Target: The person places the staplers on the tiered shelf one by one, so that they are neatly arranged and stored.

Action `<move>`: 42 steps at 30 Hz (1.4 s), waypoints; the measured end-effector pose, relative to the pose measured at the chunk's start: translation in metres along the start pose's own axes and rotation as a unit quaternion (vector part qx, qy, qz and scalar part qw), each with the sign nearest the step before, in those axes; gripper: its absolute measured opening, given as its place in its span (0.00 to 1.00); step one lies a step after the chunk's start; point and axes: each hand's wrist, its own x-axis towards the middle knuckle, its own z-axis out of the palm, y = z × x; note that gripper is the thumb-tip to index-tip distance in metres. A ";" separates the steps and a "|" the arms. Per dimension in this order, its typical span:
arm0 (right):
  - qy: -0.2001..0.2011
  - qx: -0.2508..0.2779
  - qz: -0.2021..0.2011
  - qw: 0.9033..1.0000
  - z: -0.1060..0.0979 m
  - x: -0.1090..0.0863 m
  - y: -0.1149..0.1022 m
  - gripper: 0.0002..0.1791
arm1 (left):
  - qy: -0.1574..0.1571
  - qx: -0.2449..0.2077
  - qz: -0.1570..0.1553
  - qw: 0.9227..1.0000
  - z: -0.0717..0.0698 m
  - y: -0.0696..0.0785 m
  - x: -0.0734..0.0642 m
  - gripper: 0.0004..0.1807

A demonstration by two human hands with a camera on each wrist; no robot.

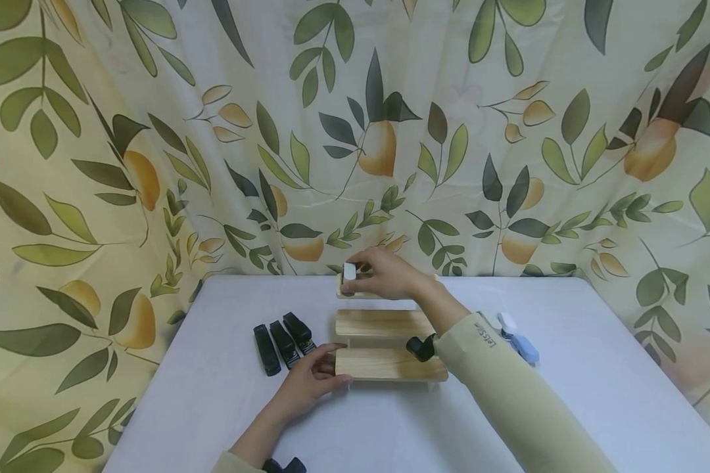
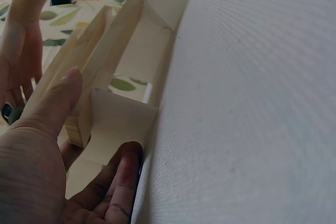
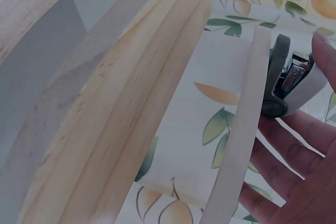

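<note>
A three-tier wooden rack [image 1: 384, 365] with white side supports [image 2: 118, 121] stands mid-table. My left hand [image 1: 310, 381] grips the left end of its lowest shelf, the thumb in front and fingers around the end. At the top shelf [image 3: 236, 129], my right hand [image 1: 384, 276] holds a small stapler [image 1: 349, 272] with a white top and dark grey base. In the right wrist view the stapler [image 3: 283, 80] lies right along the top shelf, its metal inside showing, with the thumb on its white part and fingers below.
Several more staplers lie about: three black staplers [image 1: 283, 340] side by side left of the rack, and a blue stapler [image 1: 524, 349] with a white one [image 1: 506, 323] to the right. A leaf-and-fruit patterned curtain [image 1: 355, 217] hangs behind the white table [image 1: 225, 420].
</note>
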 end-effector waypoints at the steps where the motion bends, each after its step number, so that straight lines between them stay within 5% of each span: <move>1: 0.000 0.001 0.001 1.000 0.000 0.000 0.000 0.33 | 0.000 0.001 0.000 1.000 0.000 0.000 0.000 0.35; 28: 0.016 0.004 -0.016 1.000 0.005 -0.001 0.001 0.31 | 0.003 0.001 -0.001 1.000 0.000 -0.002 0.001 0.35; 42: 0.014 -0.005 0.004 1.000 0.004 -0.003 0.002 0.41 | 0.004 -0.003 0.003 1.000 0.001 0.000 0.000 0.35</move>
